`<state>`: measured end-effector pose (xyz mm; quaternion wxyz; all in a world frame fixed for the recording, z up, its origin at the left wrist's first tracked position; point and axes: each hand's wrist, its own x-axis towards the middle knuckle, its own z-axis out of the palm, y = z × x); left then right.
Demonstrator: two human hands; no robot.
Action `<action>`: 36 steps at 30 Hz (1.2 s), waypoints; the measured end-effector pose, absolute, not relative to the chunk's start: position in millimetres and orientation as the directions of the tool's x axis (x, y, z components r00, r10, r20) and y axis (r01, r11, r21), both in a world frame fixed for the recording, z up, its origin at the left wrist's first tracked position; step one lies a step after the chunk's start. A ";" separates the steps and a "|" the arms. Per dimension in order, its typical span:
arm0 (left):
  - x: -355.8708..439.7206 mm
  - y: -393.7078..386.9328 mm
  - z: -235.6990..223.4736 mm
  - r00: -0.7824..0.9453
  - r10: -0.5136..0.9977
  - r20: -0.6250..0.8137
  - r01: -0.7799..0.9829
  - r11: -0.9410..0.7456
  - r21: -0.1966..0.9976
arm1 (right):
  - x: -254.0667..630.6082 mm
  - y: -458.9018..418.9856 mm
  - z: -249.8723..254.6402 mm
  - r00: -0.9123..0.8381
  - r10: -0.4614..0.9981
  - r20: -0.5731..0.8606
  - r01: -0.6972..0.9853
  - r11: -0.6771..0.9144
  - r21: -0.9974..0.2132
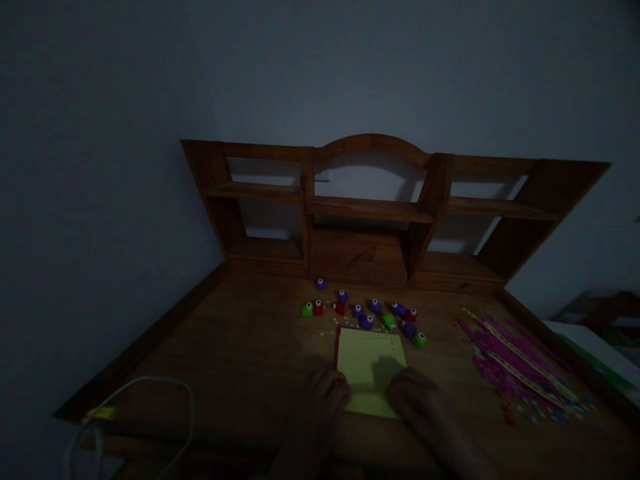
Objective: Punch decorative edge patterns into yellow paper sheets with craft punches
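A yellow sheet of paper (373,360) lies near the front of the desk, with a crease or folded strip across its lower part. A red edge and a dark edge show beneath it at the left and top. My left hand (327,393) is closed at the sheet's lower left edge, its fingers curled. On the opposite side, my right hand (417,397) is closed at the lower right edge. Dim light and blur hide the exact fingertip contact. Just beyond the sheet sit several small purple toys with eyes (367,322), with green ones (389,321) and red ones (339,308) among them.
Small yellow bits (323,333) are scattered by the toys. At the right lies a pile of pink strips (515,360) with yellow strips and colourful pieces. A white cable (165,380) loops at the front left. A wooden shelf unit (370,210) stands at the back.
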<state>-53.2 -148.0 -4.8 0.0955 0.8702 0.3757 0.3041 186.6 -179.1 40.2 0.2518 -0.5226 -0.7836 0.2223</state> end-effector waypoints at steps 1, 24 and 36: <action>-53.2 -147.3 -4.7 0.528 0.730 0.435 0.598 -0.683 0.420 | 190.2 -177.8 40.3 -0.315 0.937 0.151 0.684 0.334 -0.648; -38.2 -139.5 19.1 0.585 0.784 0.208 0.591 -0.587 0.552 | 198.6 -168.2 17.9 -0.285 0.943 0.170 0.604 0.315 -0.732; -44.6 -134.9 9.6 0.590 0.785 0.188 0.584 -0.576 0.572 | 201.0 -160.7 26.2 -0.343 0.931 0.123 0.616 0.321 -0.719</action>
